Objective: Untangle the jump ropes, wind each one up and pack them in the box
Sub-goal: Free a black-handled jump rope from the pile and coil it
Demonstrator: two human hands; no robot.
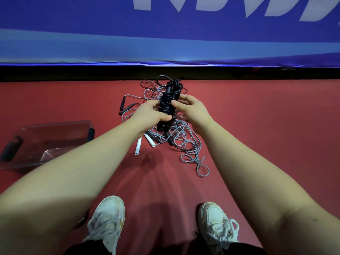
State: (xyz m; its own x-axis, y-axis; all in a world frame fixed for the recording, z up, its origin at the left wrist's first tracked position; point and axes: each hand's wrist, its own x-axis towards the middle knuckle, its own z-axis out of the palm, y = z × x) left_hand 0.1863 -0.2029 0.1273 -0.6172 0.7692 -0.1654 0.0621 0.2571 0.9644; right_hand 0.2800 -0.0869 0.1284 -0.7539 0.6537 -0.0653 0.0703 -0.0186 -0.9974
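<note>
Directly below the head camera, two bare forearms reach toward 12 o'clock over a red floor (266, 129). The left hand (150, 115) grips a wound black jump rope (166, 105), its fingers curled round the coils and its thumb lying across the lower turns. The right hand (193, 109), at 3 o'clock of the bundle, pinches the upper coils between thumb and fingertips. The bundle stands roughly upright between both hands, with loose black loops sprouting from its top at 12 o'clock.

Under the hands, on the floor, lies a tangle of grey rope (185, 140), trailing toward 5 o'clock. Two white handles (138, 146) rest at 7 o'clock of the bundle, and two black handles (125, 107) at 9 o'clock. A clear plastic box (55, 124) sits well apart at 8 o'clock, beside the left forearm. A blue banner (165, 34) runs across 12 o'clock. White shoes (108, 221) show at 6 o'clock.
</note>
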